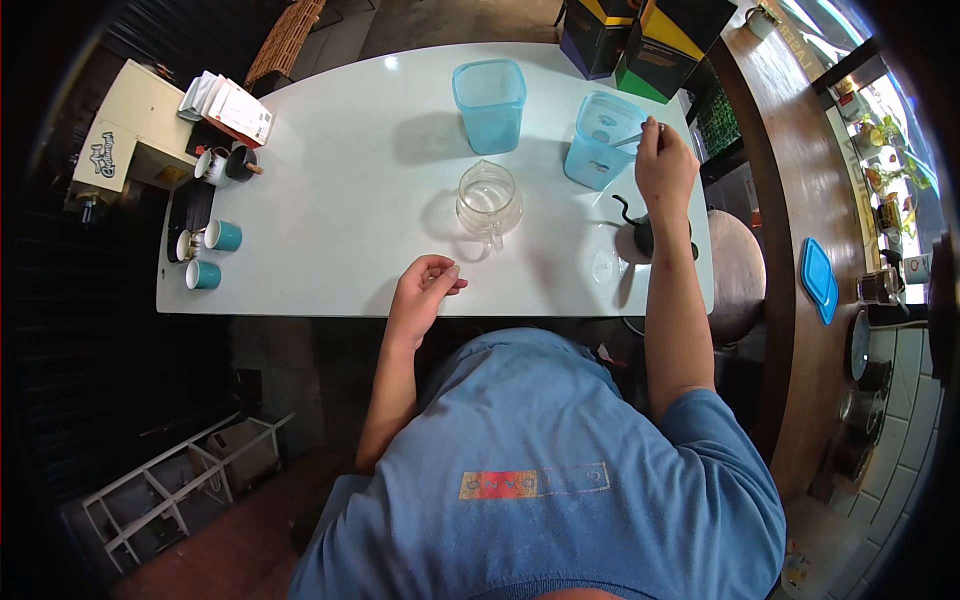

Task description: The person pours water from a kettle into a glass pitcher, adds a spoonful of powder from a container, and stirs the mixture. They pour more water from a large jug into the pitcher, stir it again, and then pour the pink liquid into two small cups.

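Observation:
My right hand is closed on the handle of a spoon, which slants into a translucent blue container at the table's right. A black gooseneck kettle stands under my right wrist, partly hidden by the arm. My left hand hovers at the table's front edge, fingers loosely bent and a little apart, with nothing visible in them. Just beyond it stands a clear glass jug, its handle toward me. A second blue container, without a lid, stands behind the jug.
The white table carries two teal cups at its left, near a card holder. Dark boxes stand at the back right. Blue lids lie on the wooden counter to the right.

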The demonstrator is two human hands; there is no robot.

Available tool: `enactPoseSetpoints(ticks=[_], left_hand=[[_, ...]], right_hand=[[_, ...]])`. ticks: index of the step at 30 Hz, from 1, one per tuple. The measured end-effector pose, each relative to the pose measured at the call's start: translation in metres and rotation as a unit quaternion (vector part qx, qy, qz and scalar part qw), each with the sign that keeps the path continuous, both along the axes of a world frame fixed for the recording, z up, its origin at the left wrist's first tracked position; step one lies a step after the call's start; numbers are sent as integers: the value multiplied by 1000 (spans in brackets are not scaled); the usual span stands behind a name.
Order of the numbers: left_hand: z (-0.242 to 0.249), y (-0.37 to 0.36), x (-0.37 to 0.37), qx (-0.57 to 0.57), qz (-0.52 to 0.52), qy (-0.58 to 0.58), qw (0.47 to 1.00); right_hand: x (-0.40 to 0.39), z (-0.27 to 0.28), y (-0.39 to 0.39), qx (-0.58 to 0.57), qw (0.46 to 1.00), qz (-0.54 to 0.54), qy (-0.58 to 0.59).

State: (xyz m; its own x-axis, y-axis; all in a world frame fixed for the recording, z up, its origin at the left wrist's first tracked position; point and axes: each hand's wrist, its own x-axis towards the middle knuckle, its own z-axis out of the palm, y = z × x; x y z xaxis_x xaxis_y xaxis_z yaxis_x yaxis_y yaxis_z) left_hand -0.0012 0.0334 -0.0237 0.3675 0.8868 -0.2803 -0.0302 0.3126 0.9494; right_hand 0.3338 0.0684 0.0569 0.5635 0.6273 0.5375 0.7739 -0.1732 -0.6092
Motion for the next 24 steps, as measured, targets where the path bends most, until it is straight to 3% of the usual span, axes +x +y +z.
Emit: enactPoseSetpoints(ticks=[3, 5, 13, 17, 19, 24], left_hand=[[0, 0, -1, -3, 5, 10, 1000], [1, 1, 0, -8, 10, 11, 1000], [-2, 8, 14, -17, -21, 17, 1000], [-1, 11, 26, -13, -64, 38, 997], [-4, 14, 33, -8, -76, 51, 996], [1, 19, 52, -29, -146, 88, 985]], right_hand=[[7, 6, -7, 5, 1000, -22, -2], [10, 12, -15, 60, 995, -27, 71], [24, 28, -39, 110, 982, -47, 147], [25, 21, -40, 117, 981, -42, 146], [17, 15, -37, 125, 982, 13, 144], [8, -10, -22, 64, 993, 83, 54]])
